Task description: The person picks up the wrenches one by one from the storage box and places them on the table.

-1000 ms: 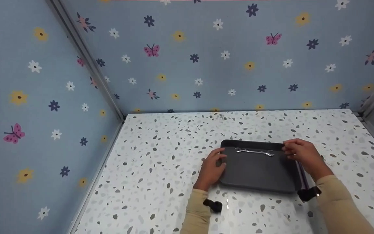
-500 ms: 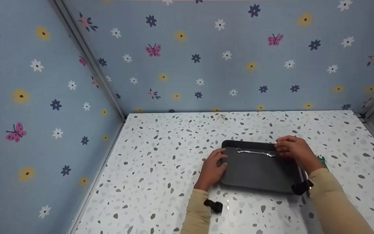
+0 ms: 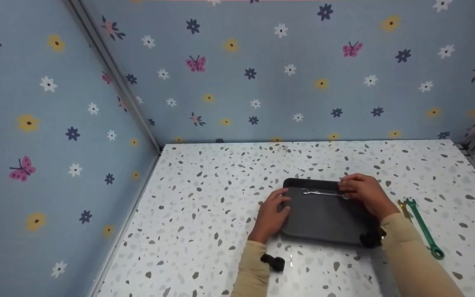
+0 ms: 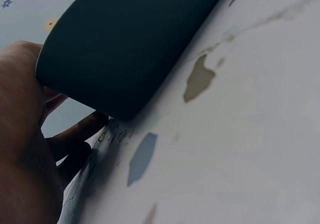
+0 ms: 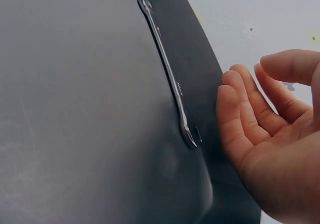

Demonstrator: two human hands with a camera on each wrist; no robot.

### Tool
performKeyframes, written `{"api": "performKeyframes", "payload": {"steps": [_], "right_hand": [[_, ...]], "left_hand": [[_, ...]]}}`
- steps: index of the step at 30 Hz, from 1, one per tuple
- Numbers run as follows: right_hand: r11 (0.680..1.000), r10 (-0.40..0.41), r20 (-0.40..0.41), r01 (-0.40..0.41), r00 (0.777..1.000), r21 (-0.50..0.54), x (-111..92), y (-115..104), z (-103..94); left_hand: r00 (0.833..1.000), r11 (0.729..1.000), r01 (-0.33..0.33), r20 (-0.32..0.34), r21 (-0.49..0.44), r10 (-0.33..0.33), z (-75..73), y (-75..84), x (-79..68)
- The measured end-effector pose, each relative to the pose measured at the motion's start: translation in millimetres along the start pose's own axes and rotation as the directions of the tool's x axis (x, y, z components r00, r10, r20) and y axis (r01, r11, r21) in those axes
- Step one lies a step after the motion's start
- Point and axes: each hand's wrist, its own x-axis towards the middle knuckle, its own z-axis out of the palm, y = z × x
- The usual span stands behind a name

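Observation:
A dark grey baking tray (image 3: 324,218) lies on the speckled table. Inside it, along the far wall, rests a silver wrench (image 3: 318,192), also seen lengthwise in the right wrist view. At the tray's left edge my left hand (image 3: 269,215) holds the rim, its fingers round the corner close to the table. My right hand (image 3: 365,192) hovers by the far wall near the wrench's right end, fingers loosely bent. Nothing sits between its thumb and fingers (image 5: 230,104); whether they touch the rim I cannot tell. The right forearm hides the tray's right side.
To the right of the tray lie a green wrench (image 3: 425,229) and a gold wrench (image 3: 403,208), the gold one partly behind the right sleeve. Flower-patterned panels (image 3: 262,82) rise behind and to the left of the table (image 3: 188,214).
My right hand has moved left along the tray's far edge, uncovering the green and gold wrenches at the right. The left hand, tray and silver wrench have stayed put.

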Motion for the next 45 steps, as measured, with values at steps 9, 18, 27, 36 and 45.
{"api": "performKeyframes", "payload": {"steps": [9, 18, 27, 36, 45], "right_hand": [[0.999, -0.029, -0.007, 0.029, 1.000, -0.027, 6.4, -2.2, 3.9], [0.995, -0.073, 0.003, 0.073, 0.997, -0.070, 11.5, 3.6, 19.3], [0.992, -0.092, 0.031, 0.094, 0.995, -0.080, 15.1, 7.4, 21.7], [0.981, -0.106, 0.054, 0.113, 0.993, -0.159, 17.5, 5.0, 20.6], [0.870, -0.142, 0.044, 0.146, 0.989, -0.471, 18.2, 8.8, 21.7]], "left_hand": [[1.000, 1.000, -0.003, 0.002, -0.025, 0.003, 0.0, 1.6, 4.1], [1.000, 0.999, -0.028, 0.012, -0.016, 0.028, 1.0, -0.6, -1.8], [0.999, 0.999, -0.035, 0.009, -0.002, 0.035, 2.2, -0.7, -1.5], [1.000, 1.000, -0.019, -0.004, -0.010, 0.019, -0.5, 2.7, 1.6], [0.999, 0.999, -0.053, -0.003, -0.015, 0.053, 0.6, 1.5, -1.0]]}}
